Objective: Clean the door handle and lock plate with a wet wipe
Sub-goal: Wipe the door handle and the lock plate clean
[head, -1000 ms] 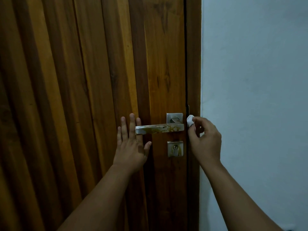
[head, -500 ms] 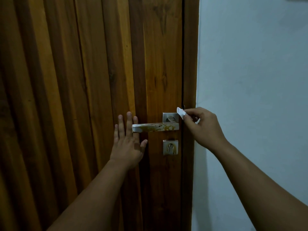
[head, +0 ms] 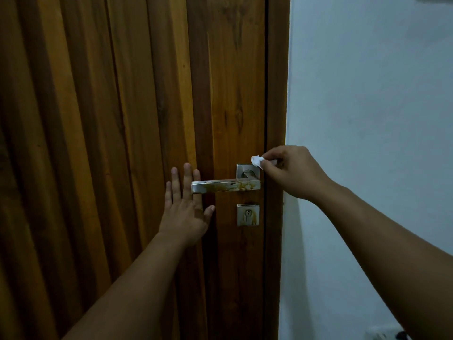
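Up against the wooden door point(head: 122, 119), the left hand point(head: 183, 217) is spread flat, fingers wide, gripping nothing, its fingertips partly tucked behind the free end of the door handle point(head: 224, 186). Over on the other side, the right hand point(head: 291, 173) has a small wet wipe point(head: 256, 161) pinched between thumb and fingertips, folded down to a little white wad, and it's right at the top right corner of the square handle plate point(head: 242, 167); whether it's actually touching the metal, I can't tell. That wipe looks soft, limp and feather-light, so a tight fingertip pinch near the working edge seems the way to keep it from flopping. The handle looks stiff metal, blotched with brownish stains along its bar, and likely needs firm rubbing. Just below sits the lock plate point(head: 247, 215), also stained around its keyhole, not yet wiped by the look of it. Count them up: one handle, one lock plate, one wipe, two hands. White wall point(head: 367, 94) off to the right.
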